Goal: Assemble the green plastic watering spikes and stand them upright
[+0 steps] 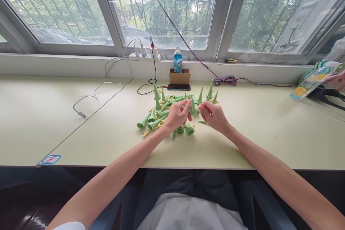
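Note:
My left hand (178,115) is closed around a green plastic watering spike (193,108), its pointed end up. Against the side of that spike, my right hand (214,115) pinches a small yellow valve piece (198,107), mostly covered by the fingertips. Around and behind my hands lies a heap of similar green spikes (162,114), many with yellow valve pieces (146,134). A few stand point up, such as a tall stacked spike (156,93) at the left and another spike (210,91) at the right.
Behind the heap are a black phone (179,87), a cardboard box (179,78) and a blue bottle (177,61). A white cable (81,114) lies left; coiled wires (226,81) lie back right. Black-handled scissors (330,97) and a bagged item (309,81) sit far right.

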Demonstrator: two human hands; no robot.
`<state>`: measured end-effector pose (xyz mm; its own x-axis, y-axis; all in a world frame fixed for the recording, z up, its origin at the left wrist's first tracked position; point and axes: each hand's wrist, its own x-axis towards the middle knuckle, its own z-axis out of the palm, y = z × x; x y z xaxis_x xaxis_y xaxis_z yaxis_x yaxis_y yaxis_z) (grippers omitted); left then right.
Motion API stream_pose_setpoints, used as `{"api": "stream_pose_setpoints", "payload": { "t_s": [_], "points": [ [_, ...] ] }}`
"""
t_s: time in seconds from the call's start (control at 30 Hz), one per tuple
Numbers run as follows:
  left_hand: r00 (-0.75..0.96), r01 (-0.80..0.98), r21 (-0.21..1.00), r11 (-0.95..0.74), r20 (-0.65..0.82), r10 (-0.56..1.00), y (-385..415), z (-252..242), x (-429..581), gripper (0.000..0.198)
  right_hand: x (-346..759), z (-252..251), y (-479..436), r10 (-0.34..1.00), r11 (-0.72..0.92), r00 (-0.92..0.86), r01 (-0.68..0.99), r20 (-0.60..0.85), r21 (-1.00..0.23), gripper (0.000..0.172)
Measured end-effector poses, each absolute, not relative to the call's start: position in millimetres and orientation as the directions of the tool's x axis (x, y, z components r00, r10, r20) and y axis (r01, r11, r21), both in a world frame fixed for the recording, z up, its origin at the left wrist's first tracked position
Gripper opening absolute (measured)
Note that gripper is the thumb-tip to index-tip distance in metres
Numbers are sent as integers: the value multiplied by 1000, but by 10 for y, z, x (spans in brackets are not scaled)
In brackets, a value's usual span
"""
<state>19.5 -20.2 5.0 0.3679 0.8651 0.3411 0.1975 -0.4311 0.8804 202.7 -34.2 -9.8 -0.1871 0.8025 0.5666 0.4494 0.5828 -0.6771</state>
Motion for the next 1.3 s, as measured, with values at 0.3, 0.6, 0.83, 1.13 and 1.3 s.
{"api": "stream_pose_setpoints", "payload": {
  "t_s": [0.3,0.6,0.83,1.13,1.3],
  "points": [
    [387,216,868,-446,343,856,-229,69,185,44,2037,-114,-320,815,567,-190,455,547,-686,32],
    [381,239,863,-446,339,860,-225,71,180,37,2048,-126,-313,821,564,-199,437,536,-701,29],
    [359,236,861,-451,354,863,-229,80,168,36,2068,-141,-293,812,571,-200,464,548,-677,26],
    [327,214,857,-470,390,861,-212,84,160,35,2075,-140,-294,806,578,-211,481,553,-659,27],
    [352,191,861,-471,388,852,-207,70,150,36,2076,-136,-298,810,574,-208,472,548,-670,29]
  ]
}}
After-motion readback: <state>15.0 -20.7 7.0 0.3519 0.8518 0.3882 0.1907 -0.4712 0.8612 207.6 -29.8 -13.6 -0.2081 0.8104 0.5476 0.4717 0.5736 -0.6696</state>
